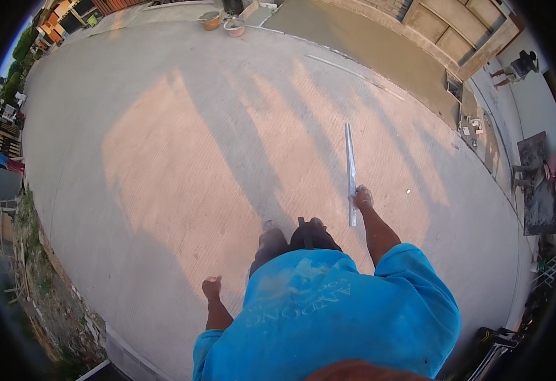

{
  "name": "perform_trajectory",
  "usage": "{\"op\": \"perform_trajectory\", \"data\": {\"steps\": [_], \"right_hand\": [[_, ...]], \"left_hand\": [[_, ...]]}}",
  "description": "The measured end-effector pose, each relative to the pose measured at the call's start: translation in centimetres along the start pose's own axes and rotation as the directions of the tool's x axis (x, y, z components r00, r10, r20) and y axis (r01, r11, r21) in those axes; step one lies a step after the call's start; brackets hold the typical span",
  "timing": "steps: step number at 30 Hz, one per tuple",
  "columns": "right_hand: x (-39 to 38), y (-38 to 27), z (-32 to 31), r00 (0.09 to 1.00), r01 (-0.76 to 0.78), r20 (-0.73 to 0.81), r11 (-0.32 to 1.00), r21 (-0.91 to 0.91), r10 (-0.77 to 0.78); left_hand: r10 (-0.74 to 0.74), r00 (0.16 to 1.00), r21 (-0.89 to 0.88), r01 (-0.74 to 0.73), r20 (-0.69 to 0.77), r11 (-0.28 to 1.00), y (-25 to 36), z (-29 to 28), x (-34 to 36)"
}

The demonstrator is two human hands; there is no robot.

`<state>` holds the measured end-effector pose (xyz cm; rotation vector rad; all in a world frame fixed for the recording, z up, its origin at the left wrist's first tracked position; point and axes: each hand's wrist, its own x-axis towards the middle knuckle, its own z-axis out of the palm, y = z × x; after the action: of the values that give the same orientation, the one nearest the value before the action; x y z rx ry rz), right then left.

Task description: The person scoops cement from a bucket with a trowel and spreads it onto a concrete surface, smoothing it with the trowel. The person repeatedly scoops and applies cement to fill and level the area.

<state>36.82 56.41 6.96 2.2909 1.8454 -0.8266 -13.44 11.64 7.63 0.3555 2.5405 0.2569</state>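
The right hand [362, 197] grips a metal bar [350, 152] near its lower end, fingers closed around it. The bar is long, straight, narrow and silvery; most of its length extends forward, away from the person, and a short end projects behind the hand. I cannot tell from here whether the bar touches the surface below. The left hand [212, 287] is lowered at the person's left side, well apart from the bar; its fingers look curled, but I cannot tell how far they are closed.

Surface: a broad grey concrete slab [132, 190], finely ribbed with parallel lines, crossed by warm sunlit patches and bands of shadow. Upper body covering: a loose blue shirt [348, 311] of soft cloth with a pale smudge.

Edges: a long pale strip [354, 76] lies forward and to the right, near the border with a smooth, darker brown-grey area [360, 38]. Two round buckets [210, 21] stand side by side at the far edge. Along the left, the slab meets a rough strip of soil and greenery [62, 298]. Room for moving: the slab extends widely ahead of both hands, with its broadest stretch forward and left of the bar
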Motion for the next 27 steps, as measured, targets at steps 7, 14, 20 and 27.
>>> {"op": "perform_trajectory", "data": {"steps": [7,14,20,27], "right_hand": [[10.5,-4.5,-4.8,0.917,-0.397,0.034,0.918,0.001,0.397],[34.0,-21.3,-8.9,0.881,-0.47,0.028,0.865,0.174,0.473],[55.3,-45.1,-19.0,0.956,-0.238,0.015,0.743,0.626,0.293],[78.4,-70.5,-28.3,0.995,0.087,-0.095,0.542,0.836,-0.014]], "left_hand": [[0.427,0.893,-0.306,-0.45,-0.141,0.839,37.2,-8.7,22.2],[0.374,0.927,-0.209,-0.362,0.022,0.909,51.3,-3.7,37.7],[-0.04,0.951,-0.441,0.179,0.306,0.879,57.5,-6.0,43.8],[-0.314,0.873,-0.344,0.445,0.374,0.827,71.2,-7.6,62.1]]}}
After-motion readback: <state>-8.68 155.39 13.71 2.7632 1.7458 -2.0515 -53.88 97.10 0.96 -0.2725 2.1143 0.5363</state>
